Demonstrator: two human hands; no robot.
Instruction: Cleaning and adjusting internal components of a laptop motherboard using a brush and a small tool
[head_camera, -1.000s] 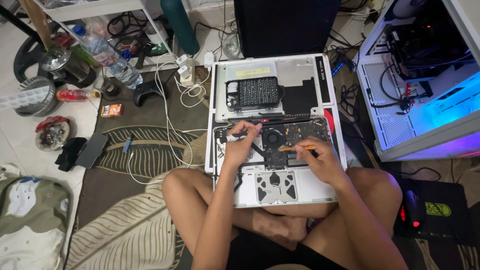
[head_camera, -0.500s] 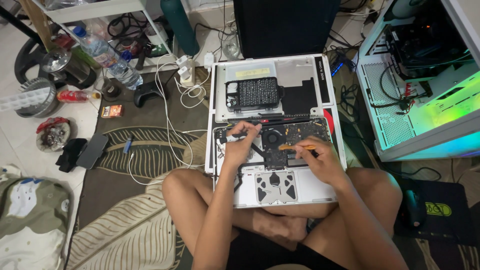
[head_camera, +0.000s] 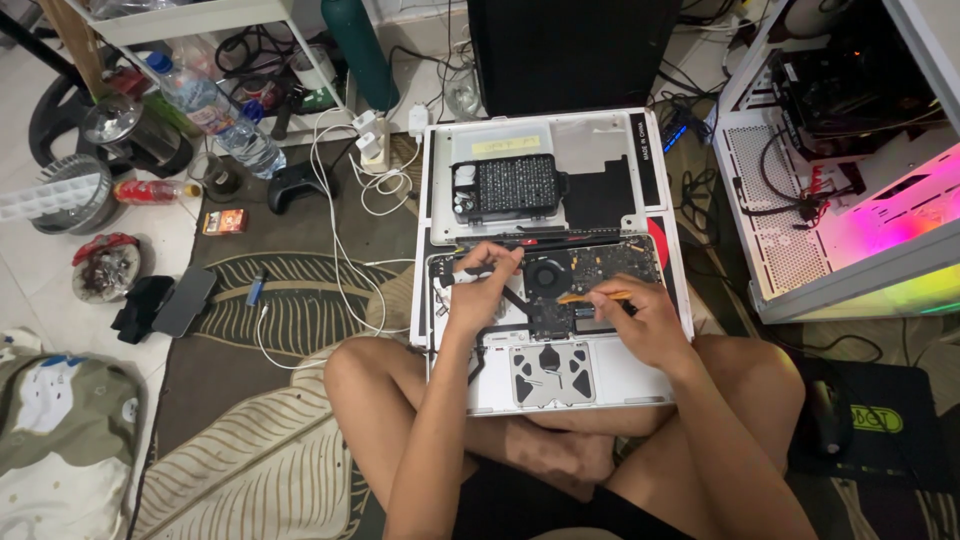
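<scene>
Under my fingers lies the opened laptop (head_camera: 560, 340), resting on my crossed legs. My right hand (head_camera: 640, 322) pinches an orange pry tool (head_camera: 592, 296), tip on the logic board (head_camera: 590, 275) just beside the fan (head_camera: 545, 272). My left hand (head_camera: 482, 285) is curled on a small grey part at the left edge. A slip could gouge board traces; the chassis could tilt off my knees.

Bare left hand (head_camera: 478, 290) and right hand (head_camera: 640, 322), no sleeves, rings or watch. Bare legs (head_camera: 390, 400), crossed; dark shorts (head_camera: 520, 510).
</scene>
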